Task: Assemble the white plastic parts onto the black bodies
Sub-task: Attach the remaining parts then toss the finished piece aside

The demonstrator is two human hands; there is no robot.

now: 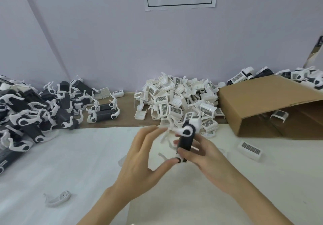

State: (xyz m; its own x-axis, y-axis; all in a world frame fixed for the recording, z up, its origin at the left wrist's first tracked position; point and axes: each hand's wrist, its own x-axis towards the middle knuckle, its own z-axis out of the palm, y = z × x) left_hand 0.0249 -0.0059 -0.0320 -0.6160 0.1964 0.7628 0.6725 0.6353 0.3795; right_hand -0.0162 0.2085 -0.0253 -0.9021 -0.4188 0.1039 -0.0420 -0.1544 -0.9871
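My right hand grips a black body upright above the white mat, with a white plastic clip at its top end. My left hand hovers just left of it, fingers spread and mostly straight; its thumb tip touches the white piece at the body's lower end. The white arms of the clip are motion-blurred between the two hands. A heap of white plastic covers lies behind the hands. To the far left sits a pile of black bodies with white arms fitted.
A loose white arm part lies on the mat at lower left. One white cover lies to the right. An open cardboard box lies on its side at right, with more assembled units behind it. The wall stands close behind.
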